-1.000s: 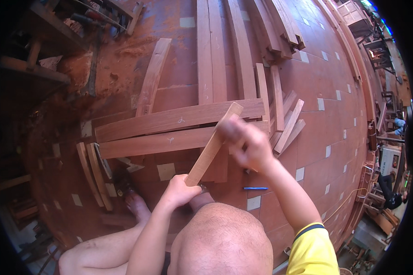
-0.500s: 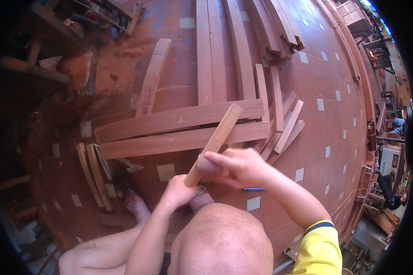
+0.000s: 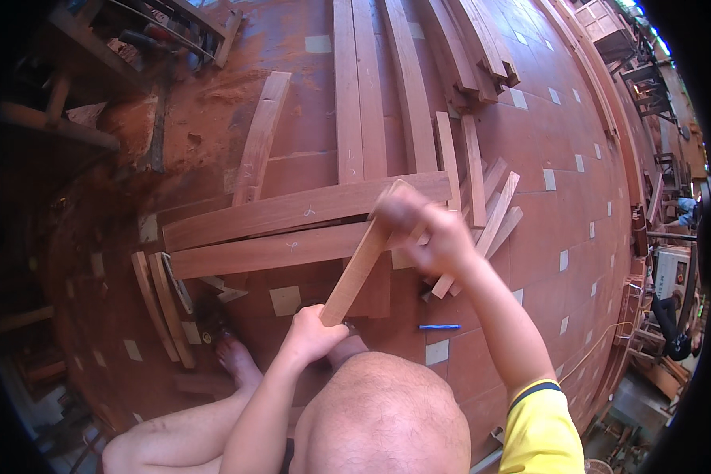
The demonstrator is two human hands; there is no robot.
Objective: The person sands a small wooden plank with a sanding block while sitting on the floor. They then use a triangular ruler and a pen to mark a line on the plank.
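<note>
Workshop floor (image 3: 529, 261), reddish tile with small pale insets; its right edge is lined with long timber (image 3: 591, 75), its far left corner taken up by a dark wooden frame (image 3: 95, 51). Wooden strip (image 3: 354, 276), one: held aslant above the floor, its upper end over the right ends of two chalk-marked boards (image 3: 253, 217), which are laid crosswise, side by side. Left hand (image 3: 312, 336): clamped around the strip's lower end. Right hand (image 3: 441, 241): blurred, closed on a brown block (image 3: 395, 213), which is placed at the strip's upper end; whether the two touch cannot be told. Long beams (image 3: 349, 95): ranged behind the boards toward the floor's far edge. Short sticks (image 3: 498, 215): strewn just beside the boards' right ends. Blue pen-like item (image 3: 438, 326): laid on the floor, left of the right forearm.
</note>
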